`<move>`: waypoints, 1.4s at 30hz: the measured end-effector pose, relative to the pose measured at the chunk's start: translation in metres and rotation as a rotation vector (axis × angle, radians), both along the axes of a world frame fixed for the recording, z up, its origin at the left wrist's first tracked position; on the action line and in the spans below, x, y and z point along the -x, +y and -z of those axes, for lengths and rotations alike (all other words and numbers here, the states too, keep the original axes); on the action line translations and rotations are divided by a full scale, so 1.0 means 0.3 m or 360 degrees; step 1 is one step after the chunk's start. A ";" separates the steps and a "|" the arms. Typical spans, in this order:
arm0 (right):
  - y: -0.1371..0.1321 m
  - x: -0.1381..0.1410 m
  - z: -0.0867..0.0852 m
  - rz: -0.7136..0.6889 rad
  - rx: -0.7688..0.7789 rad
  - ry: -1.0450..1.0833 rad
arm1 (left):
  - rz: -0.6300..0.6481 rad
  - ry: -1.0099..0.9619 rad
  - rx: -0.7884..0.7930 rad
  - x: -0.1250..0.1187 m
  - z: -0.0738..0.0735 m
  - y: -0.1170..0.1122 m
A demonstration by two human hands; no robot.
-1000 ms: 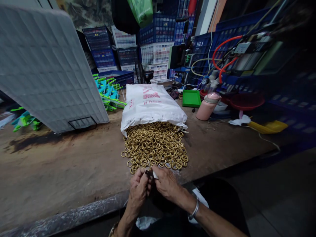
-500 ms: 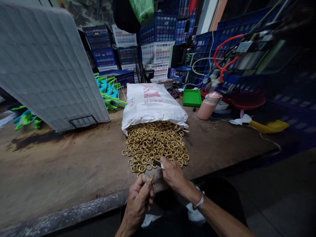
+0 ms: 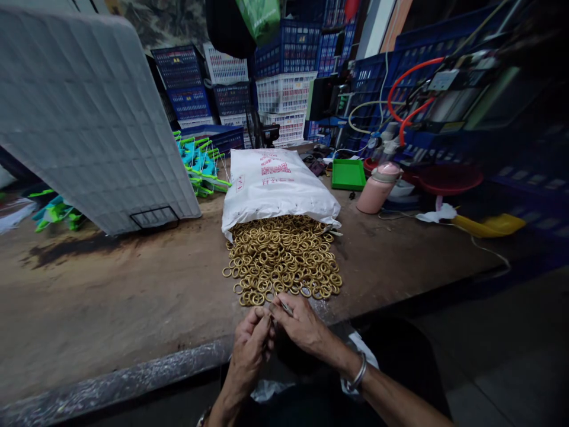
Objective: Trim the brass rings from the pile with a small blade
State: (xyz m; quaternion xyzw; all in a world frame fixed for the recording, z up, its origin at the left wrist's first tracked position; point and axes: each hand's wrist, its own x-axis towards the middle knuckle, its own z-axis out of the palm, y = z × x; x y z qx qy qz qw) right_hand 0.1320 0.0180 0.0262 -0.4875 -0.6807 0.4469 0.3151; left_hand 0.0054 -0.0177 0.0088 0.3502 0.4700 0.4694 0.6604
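A heap of brass-coloured rings [image 3: 282, 261] spills out of a white sack [image 3: 278, 184] lying on the brown workbench [image 3: 133, 296]. At the near edge of the heap, my left hand [image 3: 251, 347] and my right hand [image 3: 300, 326] meet fingertip to fingertip. The left fingers are pinched on a small ring that is mostly hidden. The right hand is closed on a small thin metal piece [image 3: 284, 306]. A metal bangle [image 3: 358, 373] sits on my right wrist.
A grey ribbed panel [image 3: 89, 118] leans at the left. Green and blue plastic parts [image 3: 202, 166] lie behind it. A green tray [image 3: 348, 175], a pink bottle [image 3: 377, 187], a yellow scoop [image 3: 489, 225] and machine hoses stand at the right. Stacked crates [image 3: 284, 95] fill the back.
Half a second ago my right hand reached into the rings while the left held a ring apart. The right hand has drawn back and the two hands are together again.
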 end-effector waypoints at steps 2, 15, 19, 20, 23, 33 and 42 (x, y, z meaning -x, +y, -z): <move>-0.006 -0.001 -0.005 -0.0027 -0.0006 -0.0006 | 0.0006 0.0038 0.0000 -0.001 0.003 -0.001; -0.029 -0.001 0.039 0.0100 0.0149 0.0156 | 0.0036 -0.0361 0.0086 -0.009 0.011 -0.027; -0.026 -0.003 0.038 0.0103 0.0164 0.0090 | 0.0038 -0.0365 0.0127 -0.006 0.010 -0.029; -0.025 -0.006 0.038 0.0128 0.0136 0.0037 | 0.0029 -0.0358 0.0120 -0.006 0.009 -0.029; -0.027 -0.018 0.042 0.0158 -0.0086 -0.0223 | -0.0024 -0.0296 0.0118 -0.008 0.004 -0.029; -0.064 -0.023 0.041 -0.0139 -0.0301 -0.1120 | -0.0077 -0.0011 0.0081 -0.007 0.026 -0.041; -0.010 -0.051 0.060 0.0115 -0.0442 -0.1154 | 0.0039 -0.0606 0.0324 0.015 -0.009 -0.108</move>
